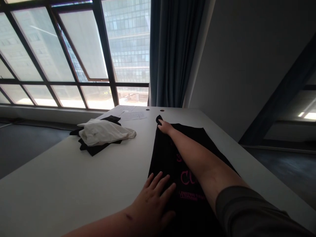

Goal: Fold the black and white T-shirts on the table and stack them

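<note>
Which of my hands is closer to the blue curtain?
Right. Your right hand grips the far end of the black garment, on the curtain's side; your left hand is spread over a nearer part, farther from the curtain.

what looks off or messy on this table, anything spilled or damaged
No spill or damage shows. Only the left of the table looks untidy: a rumpled white cloth lies over black cloth with corners poking out unevenly. The black garment lies flatter, bunched at its far end, where the right hand grips it.
</note>
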Tool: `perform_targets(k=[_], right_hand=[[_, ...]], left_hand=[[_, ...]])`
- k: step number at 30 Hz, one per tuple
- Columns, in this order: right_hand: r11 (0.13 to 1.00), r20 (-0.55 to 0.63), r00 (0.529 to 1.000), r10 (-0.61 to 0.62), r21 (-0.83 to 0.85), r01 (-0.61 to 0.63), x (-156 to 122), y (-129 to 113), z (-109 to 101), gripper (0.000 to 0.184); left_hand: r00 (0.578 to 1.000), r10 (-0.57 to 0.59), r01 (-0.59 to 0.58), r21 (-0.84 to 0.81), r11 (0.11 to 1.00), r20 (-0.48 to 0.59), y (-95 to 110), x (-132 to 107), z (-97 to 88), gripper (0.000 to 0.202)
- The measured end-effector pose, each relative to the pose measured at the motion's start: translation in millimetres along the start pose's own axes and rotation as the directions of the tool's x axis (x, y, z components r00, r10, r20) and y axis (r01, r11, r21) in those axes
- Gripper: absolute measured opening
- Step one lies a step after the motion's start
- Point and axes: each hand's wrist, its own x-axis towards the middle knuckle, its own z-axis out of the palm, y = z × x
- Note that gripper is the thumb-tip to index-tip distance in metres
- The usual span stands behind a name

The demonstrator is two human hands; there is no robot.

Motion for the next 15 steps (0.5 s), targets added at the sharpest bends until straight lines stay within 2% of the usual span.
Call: perform_targets(k=[2, 4, 8, 12, 15], right_hand=[[0.998, -0.049, 0.996, 0.068, 0.019, -0.068, 6, 17, -5, 0.069], [0.988, -0.047, 0.987, 0.154, 0.019, -0.154, 6, 37, -3, 0.066], [0.961, -0.054, 0.961, 0.273, -0.031, -0.275, -8, 68, 13, 0.061], [0.976, -0.066, 0.977, 0.203, -0.071, -0.208, -14, 69, 27, 0.062], [0.990, 0.008, 0.994, 0.112, -0.089, -0.111, -5, 56, 32, 0.061]], left_hand=[[0.997, -0.059, 0.060, 0.027, 0.998, -0.052, 0, 0, 0.5, 0.078], [0.991, -0.110, 0.113, 0.038, 0.993, -0.083, 1, 0, 0.8, 0.075], [0.988, -0.128, 0.131, 0.028, 0.991, -0.085, 1, 1, 2.5, 0.073], [0.993, -0.111, 0.112, 0.012, 0.994, -0.031, 2, 4, 5.2, 0.070], [0.991, -0.130, 0.130, 0.010, 0.991, 0.017, 2, 5, 7.5, 0.069]])
